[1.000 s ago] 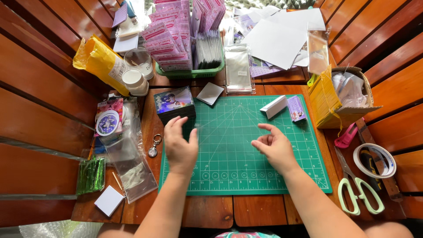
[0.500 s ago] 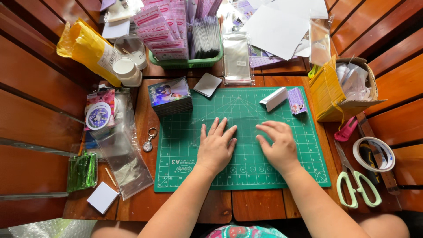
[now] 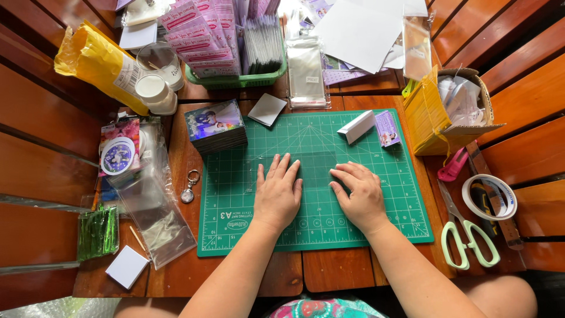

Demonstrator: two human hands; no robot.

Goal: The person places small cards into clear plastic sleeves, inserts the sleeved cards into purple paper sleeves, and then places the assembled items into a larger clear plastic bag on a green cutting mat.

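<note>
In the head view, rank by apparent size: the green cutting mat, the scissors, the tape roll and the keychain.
1. Green cutting mat, by far the largest.
2. Scissors.
3. Tape roll, shorter than the scissors but rounder; the order of these two is a close call.
4. Keychain, the smallest.

The left hand [image 3: 278, 191] has been shifted from the left part of the green cutting mat [image 3: 235, 218] to its middle, flattened beside the right hand [image 3: 360, 193]. A clear plastic sleeve [image 3: 315, 168] is now pressed under both.
</note>
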